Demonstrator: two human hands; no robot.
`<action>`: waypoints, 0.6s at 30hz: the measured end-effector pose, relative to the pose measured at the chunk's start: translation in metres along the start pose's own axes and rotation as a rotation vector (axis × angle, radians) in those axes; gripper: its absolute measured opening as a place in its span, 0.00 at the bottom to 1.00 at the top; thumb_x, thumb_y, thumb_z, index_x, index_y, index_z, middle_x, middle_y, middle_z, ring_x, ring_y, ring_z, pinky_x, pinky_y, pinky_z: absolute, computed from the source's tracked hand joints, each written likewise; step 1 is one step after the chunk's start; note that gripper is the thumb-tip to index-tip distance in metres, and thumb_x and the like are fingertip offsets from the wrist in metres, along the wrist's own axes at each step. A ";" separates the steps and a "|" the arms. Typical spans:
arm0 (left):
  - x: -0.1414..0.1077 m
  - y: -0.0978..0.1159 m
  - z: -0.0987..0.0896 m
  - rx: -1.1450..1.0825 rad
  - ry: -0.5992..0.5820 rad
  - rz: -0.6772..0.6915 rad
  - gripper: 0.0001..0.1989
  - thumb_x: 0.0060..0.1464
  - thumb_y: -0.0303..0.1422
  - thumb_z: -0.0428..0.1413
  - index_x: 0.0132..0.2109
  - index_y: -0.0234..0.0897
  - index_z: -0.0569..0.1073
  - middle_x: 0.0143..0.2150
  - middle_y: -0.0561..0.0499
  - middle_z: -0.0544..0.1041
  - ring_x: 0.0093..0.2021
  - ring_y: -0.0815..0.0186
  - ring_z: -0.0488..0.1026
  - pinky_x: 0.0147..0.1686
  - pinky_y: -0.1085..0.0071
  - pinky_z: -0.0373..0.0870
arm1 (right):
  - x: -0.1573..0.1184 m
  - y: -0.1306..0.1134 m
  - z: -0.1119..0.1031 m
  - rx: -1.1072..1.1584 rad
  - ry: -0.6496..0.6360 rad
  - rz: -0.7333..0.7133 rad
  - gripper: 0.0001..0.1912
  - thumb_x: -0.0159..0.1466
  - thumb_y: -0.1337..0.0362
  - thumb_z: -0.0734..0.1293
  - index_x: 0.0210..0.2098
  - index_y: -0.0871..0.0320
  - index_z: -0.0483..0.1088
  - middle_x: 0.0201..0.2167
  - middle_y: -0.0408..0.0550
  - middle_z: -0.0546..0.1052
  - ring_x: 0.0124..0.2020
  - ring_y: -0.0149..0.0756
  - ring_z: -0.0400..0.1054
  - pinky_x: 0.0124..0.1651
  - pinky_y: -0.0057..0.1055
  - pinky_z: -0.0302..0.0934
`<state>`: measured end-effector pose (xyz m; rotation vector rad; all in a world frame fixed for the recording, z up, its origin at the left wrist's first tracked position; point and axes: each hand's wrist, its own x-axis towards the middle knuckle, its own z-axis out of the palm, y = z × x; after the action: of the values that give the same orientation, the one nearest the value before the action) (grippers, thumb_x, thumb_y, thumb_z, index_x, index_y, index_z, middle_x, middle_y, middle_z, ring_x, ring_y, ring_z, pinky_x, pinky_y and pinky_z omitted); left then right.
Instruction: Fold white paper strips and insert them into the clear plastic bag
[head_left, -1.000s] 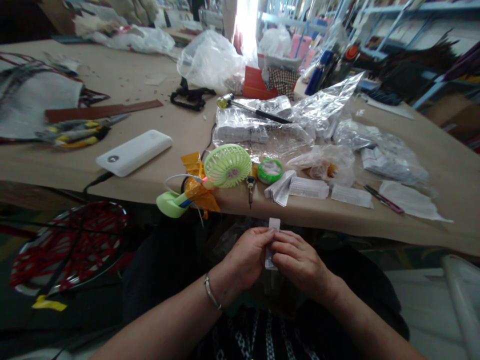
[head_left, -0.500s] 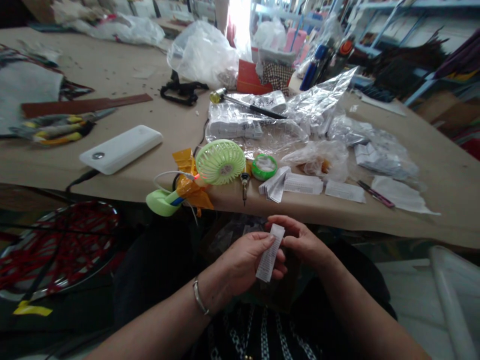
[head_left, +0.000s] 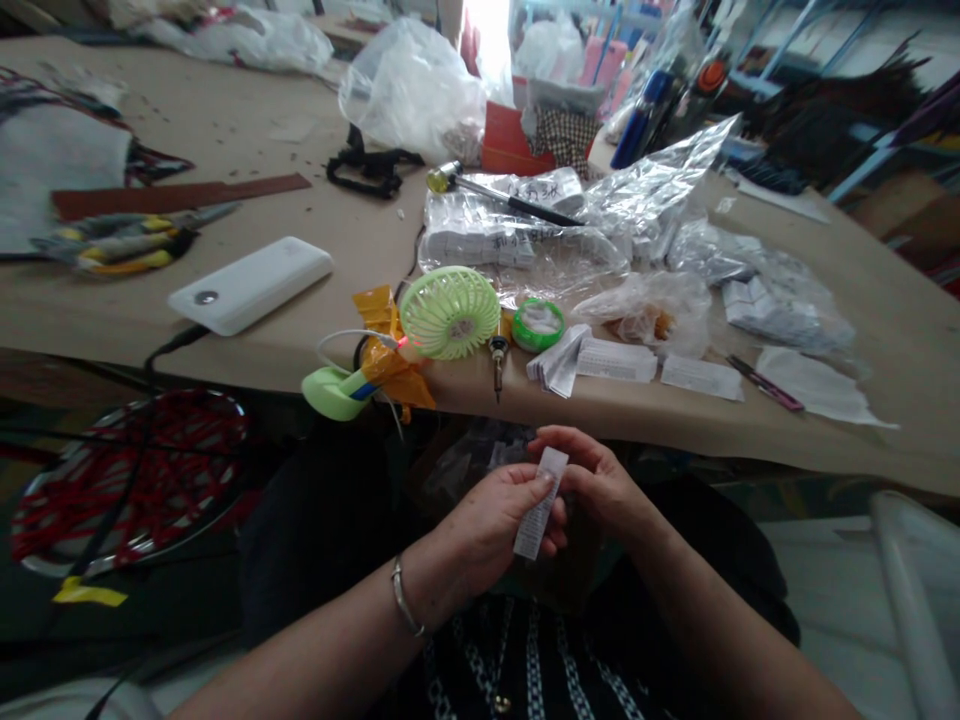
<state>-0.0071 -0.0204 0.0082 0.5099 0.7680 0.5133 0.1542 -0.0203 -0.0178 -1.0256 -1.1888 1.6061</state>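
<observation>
I watched the left hand below the near edge of the table, where it pinched a narrow white strip between thumb and bent fingers. Fine printed lines covered this strip, too small for me to read. The right hand was half open, its fingers curved, beside the strip's upper end; I could not tell if it touched there.

On the table, near the edge, lay a folded stack of thin white pieces, and to its right two flat printed strips. Farther back, a shiny clear plastic package carried dark handwritten characters, which I could not read surely. A tool with black handle rested over it. Left of the stack were a round green container with whitish content and a light-green ribbed fan, with glossy orange tape at its neck.
</observation>
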 end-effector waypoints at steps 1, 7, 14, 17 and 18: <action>-0.001 0.000 0.000 0.001 0.006 0.013 0.13 0.52 0.40 0.55 0.35 0.32 0.70 0.25 0.52 0.71 0.20 0.72 0.69 0.20 0.76 0.64 | -0.002 -0.003 0.001 -0.106 0.048 -0.063 0.20 0.58 0.63 0.66 0.50 0.52 0.65 0.46 0.48 0.72 0.42 0.36 0.69 0.45 0.33 0.64; 0.000 -0.002 -0.005 0.012 0.026 0.074 0.12 0.53 0.38 0.54 0.34 0.32 0.69 0.25 0.52 0.70 0.21 0.73 0.68 0.21 0.76 0.64 | -0.009 -0.018 0.009 -0.823 0.171 -0.388 0.17 0.61 0.63 0.63 0.50 0.56 0.66 0.48 0.53 0.69 0.50 0.41 0.64 0.53 0.37 0.60; 0.000 -0.001 -0.003 0.050 0.061 0.062 0.11 0.53 0.37 0.54 0.34 0.32 0.70 0.24 0.52 0.70 0.20 0.73 0.67 0.21 0.77 0.63 | -0.007 -0.013 0.012 -0.924 0.153 -0.419 0.16 0.63 0.65 0.61 0.50 0.56 0.66 0.47 0.52 0.70 0.48 0.39 0.65 0.51 0.36 0.62; 0.000 0.000 -0.003 0.042 0.069 0.050 0.10 0.52 0.37 0.54 0.33 0.32 0.69 0.24 0.53 0.70 0.20 0.73 0.67 0.21 0.76 0.63 | -0.007 -0.013 0.014 -0.899 0.153 -0.410 0.15 0.63 0.65 0.60 0.49 0.56 0.67 0.46 0.53 0.70 0.48 0.40 0.66 0.51 0.37 0.62; 0.000 -0.001 -0.004 0.040 0.067 0.049 0.10 0.52 0.37 0.55 0.33 0.32 0.69 0.24 0.53 0.70 0.20 0.73 0.67 0.21 0.76 0.63 | -0.008 -0.013 0.014 -0.880 0.158 -0.400 0.15 0.63 0.65 0.61 0.49 0.56 0.66 0.46 0.53 0.70 0.48 0.40 0.66 0.51 0.38 0.62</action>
<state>-0.0098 -0.0201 0.0057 0.5519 0.8330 0.5638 0.1453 -0.0289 -0.0010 -1.2929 -1.8995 0.6483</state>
